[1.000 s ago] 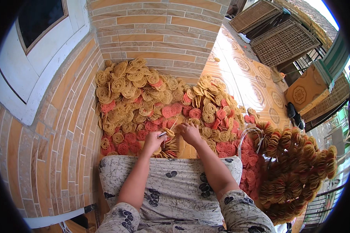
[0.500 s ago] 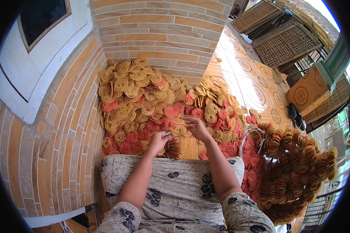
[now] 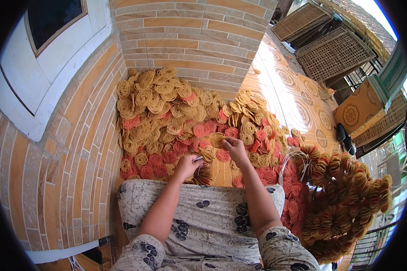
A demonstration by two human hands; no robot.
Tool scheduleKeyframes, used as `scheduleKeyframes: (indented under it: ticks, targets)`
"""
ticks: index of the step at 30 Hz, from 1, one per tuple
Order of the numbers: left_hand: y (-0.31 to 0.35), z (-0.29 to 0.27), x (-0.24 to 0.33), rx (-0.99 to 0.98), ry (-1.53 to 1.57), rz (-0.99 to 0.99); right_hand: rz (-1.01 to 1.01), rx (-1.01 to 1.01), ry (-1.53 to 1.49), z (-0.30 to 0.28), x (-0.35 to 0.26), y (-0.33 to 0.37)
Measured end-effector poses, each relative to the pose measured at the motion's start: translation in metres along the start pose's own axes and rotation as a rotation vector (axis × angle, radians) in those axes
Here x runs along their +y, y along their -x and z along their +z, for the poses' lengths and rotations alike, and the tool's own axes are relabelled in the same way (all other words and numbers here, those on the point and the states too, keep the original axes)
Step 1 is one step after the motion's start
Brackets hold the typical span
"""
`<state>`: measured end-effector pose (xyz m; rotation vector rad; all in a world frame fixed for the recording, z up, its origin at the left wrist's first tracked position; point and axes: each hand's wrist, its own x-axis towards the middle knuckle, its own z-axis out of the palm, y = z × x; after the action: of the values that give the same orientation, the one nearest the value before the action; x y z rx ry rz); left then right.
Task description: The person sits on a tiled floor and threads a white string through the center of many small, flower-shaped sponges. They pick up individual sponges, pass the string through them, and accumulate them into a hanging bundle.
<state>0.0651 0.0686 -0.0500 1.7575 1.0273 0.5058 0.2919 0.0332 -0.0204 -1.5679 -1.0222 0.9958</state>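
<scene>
My right hand (image 3: 235, 151) pinches the edge of a yellow, round, coiled cracker (image 3: 217, 140), lacy like a noodle nest. My left hand (image 3: 186, 167) is closed around a small pale stick-like piece (image 3: 198, 159) whose tip sticks out past the fingers; its exact kind is unclear. Just beyond that tip are more yellow crackers (image 3: 207, 154), perhaps threaded; I cannot tell. Below them, close to my lap, stands a tightly packed row of brownish crackers (image 3: 202, 175), seen edge-on.
A big heap of yellow and pink crackers (image 3: 160, 108) lies against the brick-patterned wall (image 3: 181, 45). At right, strung bunches of crackers (image 3: 343, 198) are piled beside loops of white string (image 3: 298, 159). Woven racks (image 3: 334, 49) and dark shoes (image 3: 343, 137) are farther off.
My right hand, earlier with its fingers apart over the heap, now has a yellow cracker in its grip. Yellow crackers now show beside the left hand's pale piece.
</scene>
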Motion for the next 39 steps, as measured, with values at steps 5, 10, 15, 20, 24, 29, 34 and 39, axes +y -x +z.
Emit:
scheduleKeyframes:
  ticks: [5, 10, 15, 20, 24, 29, 34, 39]
  targets:
    - [-0.003, 0.004, -0.007, 0.020, 0.063, -0.018, -0.152, -0.088, 0.279, 0.009, -0.021, 0.011]
    - [-0.004, 0.001, -0.016, 0.177, 0.208, -0.044, -0.153, -0.064, 0.343, 0.024, -0.010, 0.003]
    - [-0.003, -0.003, -0.012, 0.122, 0.075, -0.094, -0.450, -0.144, 1.161, 0.032, 0.028, 0.009]
    - [0.000, 0.001, -0.009, 0.095, -0.014, -0.003, -0.058, 0.054, 0.417, 0.018, 0.031, -0.012]
    - [-0.002, 0.005, -0.012, 0.089, -0.029, 0.007, 0.046, -0.002, 0.051, 0.015, 0.016, -0.012]
    - [-0.005, 0.009, -0.018, 0.090, 0.069, -0.018, -0.045, 0.012, 0.351, 0.016, -0.017, 0.007]
    - [-0.004, 0.008, -0.015, 0.088, 0.097, -0.021, -0.371, -0.035, 0.494, 0.006, -0.026, 0.009]
    - [0.001, 0.008, 0.000, 0.050, 0.056, -0.035, -0.191, 0.281, 0.905, -0.013, 0.016, -0.010]
